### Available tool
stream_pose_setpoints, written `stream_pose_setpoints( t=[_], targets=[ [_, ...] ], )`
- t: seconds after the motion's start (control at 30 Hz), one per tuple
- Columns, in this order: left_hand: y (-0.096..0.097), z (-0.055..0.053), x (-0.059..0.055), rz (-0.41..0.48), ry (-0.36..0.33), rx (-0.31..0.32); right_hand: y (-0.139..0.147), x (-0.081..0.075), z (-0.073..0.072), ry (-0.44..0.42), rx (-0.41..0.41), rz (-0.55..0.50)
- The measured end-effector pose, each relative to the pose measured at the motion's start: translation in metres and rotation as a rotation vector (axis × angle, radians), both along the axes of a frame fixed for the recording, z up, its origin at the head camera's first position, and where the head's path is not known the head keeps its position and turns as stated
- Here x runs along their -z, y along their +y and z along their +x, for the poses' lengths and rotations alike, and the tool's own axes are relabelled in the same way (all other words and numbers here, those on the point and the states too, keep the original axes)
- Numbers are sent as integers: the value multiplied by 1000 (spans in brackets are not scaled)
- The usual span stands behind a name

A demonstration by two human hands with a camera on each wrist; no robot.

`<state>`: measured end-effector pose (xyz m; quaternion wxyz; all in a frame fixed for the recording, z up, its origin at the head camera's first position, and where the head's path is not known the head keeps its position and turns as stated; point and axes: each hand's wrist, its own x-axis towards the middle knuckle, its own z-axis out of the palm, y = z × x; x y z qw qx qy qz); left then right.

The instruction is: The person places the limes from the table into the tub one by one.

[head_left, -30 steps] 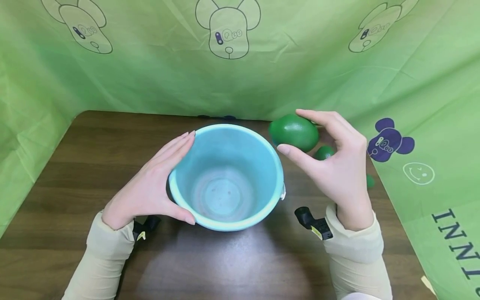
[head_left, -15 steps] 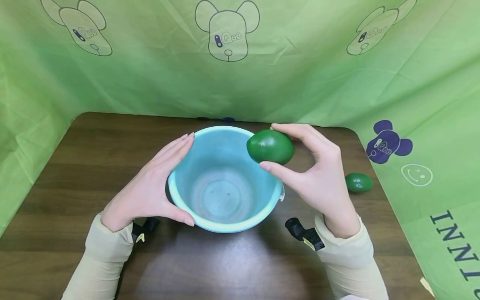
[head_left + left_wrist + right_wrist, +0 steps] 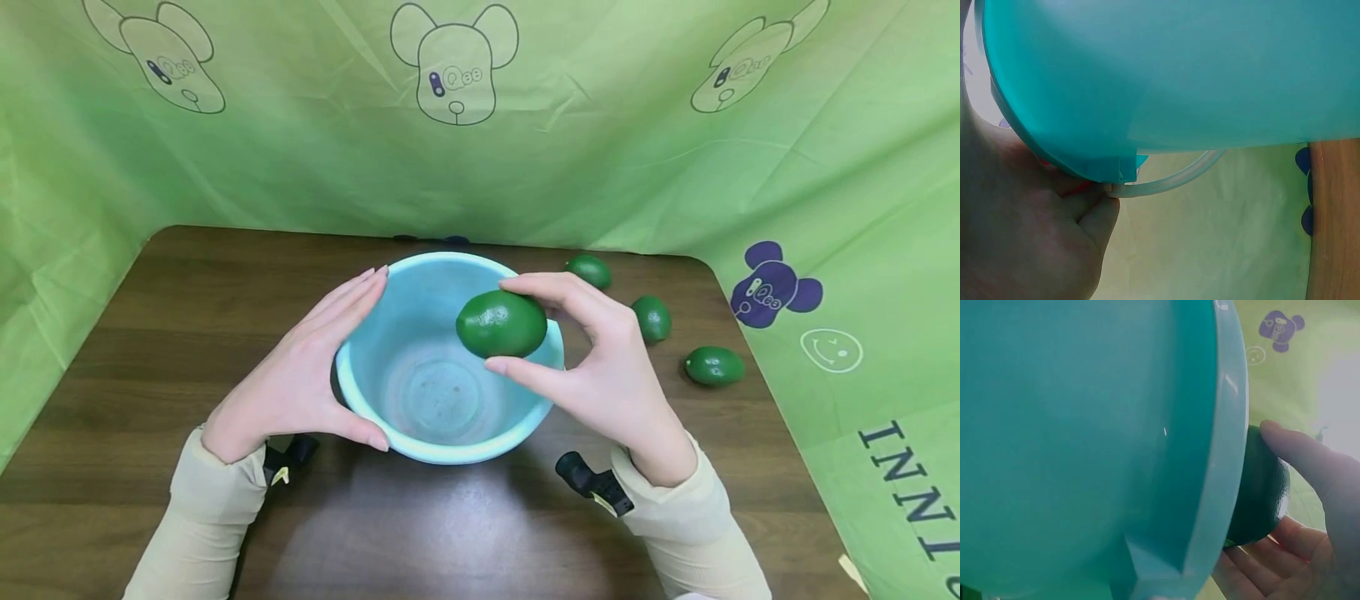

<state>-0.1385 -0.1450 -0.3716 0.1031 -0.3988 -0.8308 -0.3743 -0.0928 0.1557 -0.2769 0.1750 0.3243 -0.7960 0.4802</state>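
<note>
A light blue bucket stands upright on the table, its inside visible from above. My left hand holds its left side, thumb at the near rim and fingers along the far rim. In the left wrist view, those fingertips lie beside the pale handle under the bucket's lip. Between thumb and fingers, my right hand pinches a glossy green lime over the right part of the bucket's mouth. The right wrist view shows this lime partly hidden behind the rim.
Three more limes lie on the wooden table to the right: one lime at the back, another lime beyond the right hand, a third lime near the right edge. Green printed cloth hangs behind the table and at its sides.
My right hand has carried the lime leftward and nearer, from beside the bucket to above its mouth. The limes behind that hand have come into view. The left hand and bucket stay put.
</note>
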Motion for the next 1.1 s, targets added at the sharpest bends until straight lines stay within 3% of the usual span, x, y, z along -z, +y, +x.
stream_pose_setpoints(
  t=[0.37, 0.57, 0.73, 1.1],
  targets=[
    [0, 0, 1, -1, -16, -5, -10, 7, 0, -34, -67, 13],
    [0, -1, 2, 3, -8, -4, -9, 28, -10, -47, -120, 30],
    [-1, 0, 2, 0, -16, -7, -7, 45, -16, -110, -165, 29],
    [1, 1, 1, -1, -10, 2, -6, 54, -15, -153, -167, 26]
  ],
)
